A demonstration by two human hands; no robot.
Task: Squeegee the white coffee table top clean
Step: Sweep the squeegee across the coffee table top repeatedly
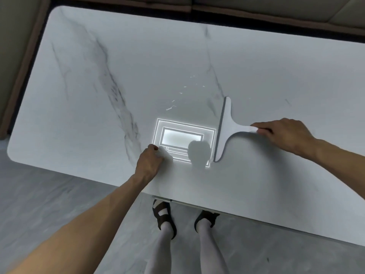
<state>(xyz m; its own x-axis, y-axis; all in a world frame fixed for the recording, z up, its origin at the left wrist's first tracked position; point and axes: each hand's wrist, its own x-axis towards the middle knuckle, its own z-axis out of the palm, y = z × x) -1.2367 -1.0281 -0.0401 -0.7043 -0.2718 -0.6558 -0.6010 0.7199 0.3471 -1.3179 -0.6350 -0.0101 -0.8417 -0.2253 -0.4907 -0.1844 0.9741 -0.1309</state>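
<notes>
The squeegee [227, 128] is held low on the white coffee table [88, 119], right of the frame's centre. Its blade edge is turned toward the left, presumably so that it can be drawn across the droplets [183, 91] scattered just above centre. The handle end is pinched by the fingertips of the right hand [284, 133], and that forearm is stretched in from the right edge. The left hand [150, 161] is set on the top at lower centre, seemingly as a brace. Its fingers are tucked under, and whether anything is held cannot be told. A lamp's reflection [181, 139] is seen between this hand and the blade.
</notes>
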